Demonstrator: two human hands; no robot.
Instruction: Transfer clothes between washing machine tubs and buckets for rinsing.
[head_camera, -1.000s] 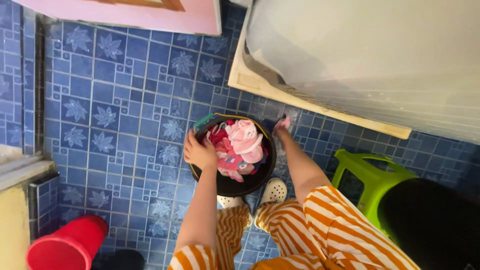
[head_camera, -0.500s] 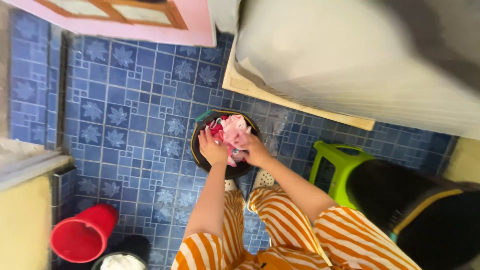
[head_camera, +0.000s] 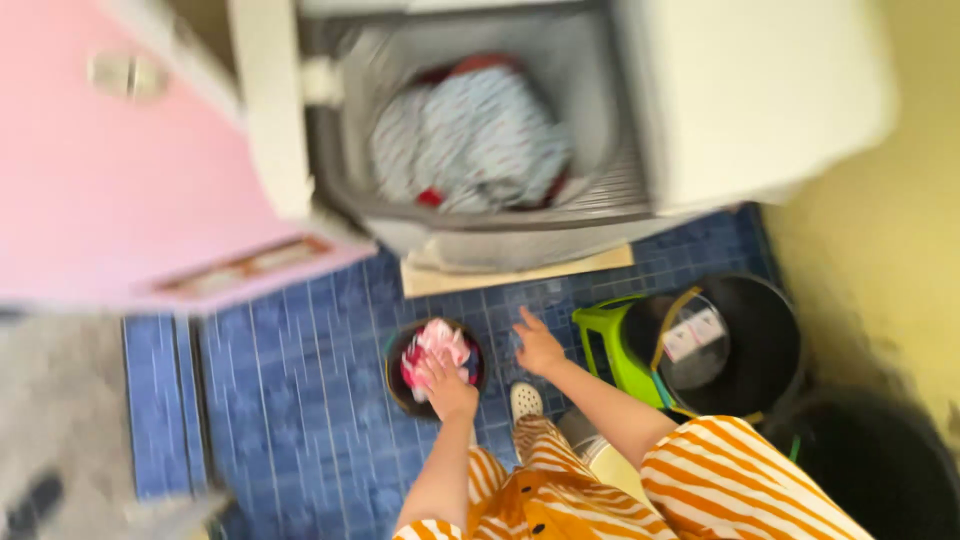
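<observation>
The view is blurred. A small black bucket (head_camera: 400, 392) stands on the blue tiled floor and holds pink and red clothes (head_camera: 432, 347). My left hand (head_camera: 450, 387) rests on the pile with its fingers curled into the cloth. My right hand (head_camera: 537, 346) is out of the bucket, to its right, with fingers spread and nothing in it, over the floor near the green stool (head_camera: 605, 340). Above them, a top-loading washing machine (head_camera: 760, 90) stands open, with blue-white striped laundry (head_camera: 470, 140) in its tub.
A pink door (head_camera: 110, 180) stands at the left. A large black bucket (head_camera: 760, 350) with a clear lid inside sits beside the stool, and another dark tub (head_camera: 880, 465) at the bottom right. A yellow wall (head_camera: 880, 230) closes the right side. My orange-striped trousers (head_camera: 740, 490) fill the bottom.
The view has swung up, so the open washing machine tub now shows. My right hand has left the clothes and moved right, opening. My left hand stays on the pile.
</observation>
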